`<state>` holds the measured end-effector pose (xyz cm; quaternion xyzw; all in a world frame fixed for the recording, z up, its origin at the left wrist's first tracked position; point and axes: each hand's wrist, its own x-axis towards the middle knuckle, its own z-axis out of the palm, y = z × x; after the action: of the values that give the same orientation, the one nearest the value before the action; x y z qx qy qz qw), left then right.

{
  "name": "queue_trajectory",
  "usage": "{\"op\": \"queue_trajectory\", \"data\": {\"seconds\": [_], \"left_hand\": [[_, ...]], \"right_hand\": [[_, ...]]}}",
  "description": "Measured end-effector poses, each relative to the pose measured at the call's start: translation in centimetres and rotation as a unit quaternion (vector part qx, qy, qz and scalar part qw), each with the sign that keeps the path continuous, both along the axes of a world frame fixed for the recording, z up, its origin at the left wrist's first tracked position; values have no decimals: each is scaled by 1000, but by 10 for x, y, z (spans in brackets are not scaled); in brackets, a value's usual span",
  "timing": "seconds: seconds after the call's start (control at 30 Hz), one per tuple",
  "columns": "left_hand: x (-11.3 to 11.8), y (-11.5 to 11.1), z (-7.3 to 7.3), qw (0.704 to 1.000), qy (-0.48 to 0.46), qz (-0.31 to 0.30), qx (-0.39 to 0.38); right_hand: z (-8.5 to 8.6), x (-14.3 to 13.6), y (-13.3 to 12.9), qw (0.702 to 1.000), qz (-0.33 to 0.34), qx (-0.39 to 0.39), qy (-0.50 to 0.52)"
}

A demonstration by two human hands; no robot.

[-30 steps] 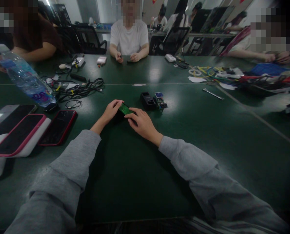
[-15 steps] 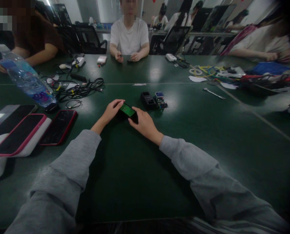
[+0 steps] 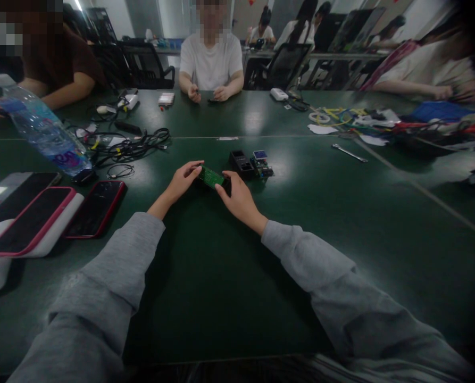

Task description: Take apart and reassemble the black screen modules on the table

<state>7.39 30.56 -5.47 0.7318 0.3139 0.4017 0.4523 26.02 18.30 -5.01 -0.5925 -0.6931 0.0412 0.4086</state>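
Dark green worktop (image 3: 237,276) is stretching out under both grey sleeves. Left hand (image 3: 181,181) and right hand (image 3: 237,198) are each pinching one end of a small green circuit board (image 3: 210,177), keeping it level between them, just nearer than a black holder (image 3: 241,163) with its small module (image 3: 262,165).

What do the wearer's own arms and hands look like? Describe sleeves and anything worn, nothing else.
Both arms wear long, loose sleeves of plain light grey knit, like a sweatshirt, ending at the wrists in soft cuffs. The left hand and right hand are bare: no gloves, and no rings, watch or markings can be seen.
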Motion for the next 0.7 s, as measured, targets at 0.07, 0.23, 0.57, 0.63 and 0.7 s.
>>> {"op": "queue_trajectory", "data": {"seconds": [0.07,0.23,0.57,0.63,0.7], "left_hand": [[0,-1,1,1000,1,-1,-5],[1,-2,0,1000,7,-15,-5],[1,-6,0,994,88,10,62],[9,-12,0,999,45,22,13],[22,-21,2,993,-59,39,-100]], "right_hand": [[-2,2,3,999,-9,-15,31],[-5,5,8,998,8,-11,61],[5,5,-1,992,-24,81,95],[7,4,-3,991,-35,103,77],[9,3,-4,989,-40,130,61]]}}
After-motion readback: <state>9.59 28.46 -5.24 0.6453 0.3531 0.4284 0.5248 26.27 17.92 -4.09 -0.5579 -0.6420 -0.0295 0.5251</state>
